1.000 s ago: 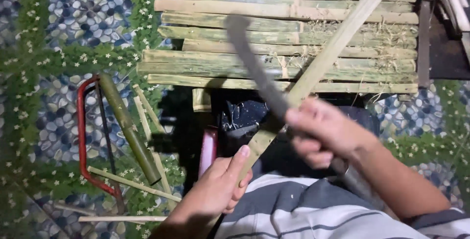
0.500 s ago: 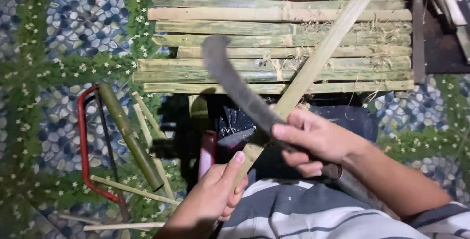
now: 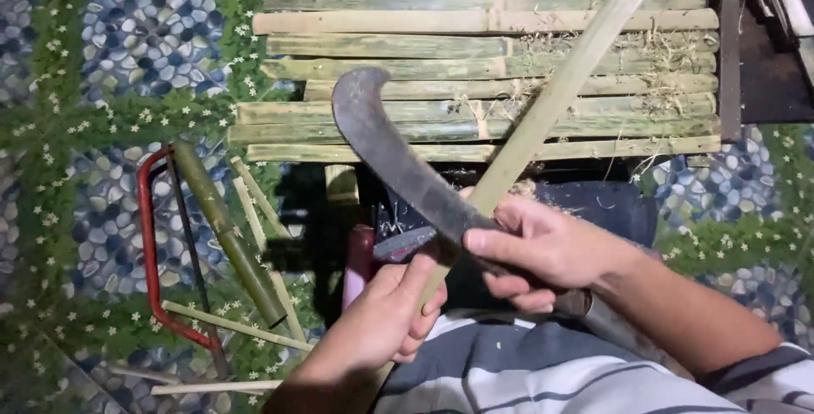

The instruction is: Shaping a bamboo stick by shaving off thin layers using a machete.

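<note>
My right hand point(image 3: 551, 248) grips a curved, dark, rusty machete point(image 3: 390, 155) whose hooked tip points up and to the left. Its blade lies across a long pale bamboo strip point(image 3: 568, 83) that runs from my lap up to the top right. My left hand point(image 3: 386, 321) holds the lower end of that strip, just below the blade. Both hands sit close together over my striped shirt point(image 3: 526, 372).
A bench of split bamboo slats point(image 3: 475, 58) stands in front of me. On the patterned pebble-and-flower floor at left lie a red-framed hacksaw point(image 3: 153, 244), a green bamboo pole point(image 3: 225, 227) and thin bamboo splints point(image 3: 229, 325). A dark object point(image 3: 763, 66) sits at the right.
The machete blade has slid up along the bamboo strip, away from me, its tip now over the bench slats. My left hand keeps its hold on the strip.
</note>
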